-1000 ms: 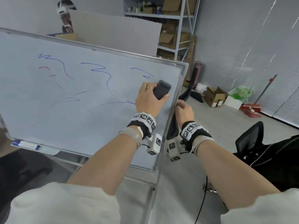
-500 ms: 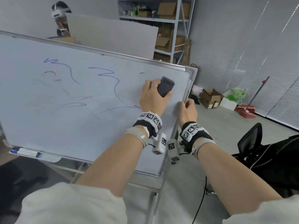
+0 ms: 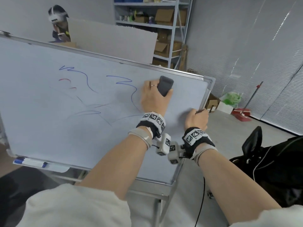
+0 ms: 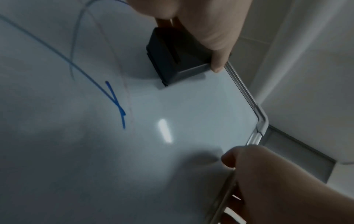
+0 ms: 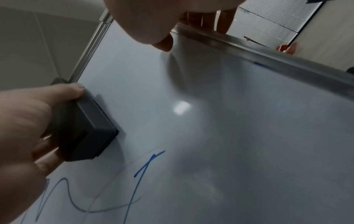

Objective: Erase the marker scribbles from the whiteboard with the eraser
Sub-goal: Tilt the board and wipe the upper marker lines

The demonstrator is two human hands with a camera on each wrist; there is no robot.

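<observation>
A tilted whiteboard [image 3: 49, 122] carries blue scribbles [image 3: 124, 82] across its middle and short red marks [image 3: 65, 80] at the upper left. My left hand [image 3: 154, 97] grips a dark grey eraser [image 3: 165, 87] and presses it flat on the board near the upper right. The eraser [image 4: 178, 59] also shows in the left wrist view, with a blue stroke [image 4: 116, 106] below it, and the eraser [image 5: 86, 130] appears in the right wrist view. My right hand [image 3: 196, 118] grips the board's right frame edge [image 3: 205, 97], thumb on the front.
A marker [image 3: 31, 162] lies on the board's bottom tray at the left. Another person [image 3: 59, 25] sits behind the board. Metal shelving with cardboard boxes [image 3: 164, 22] stands at the back. A black chair [image 3: 270, 163] is at the right; boxes and a red dustpan [image 3: 241, 113] lie on the floor.
My left hand slid the eraser up and leftward over the board's upper right; the small blue marks there are gone. My right hand stays on the right frame edge.
</observation>
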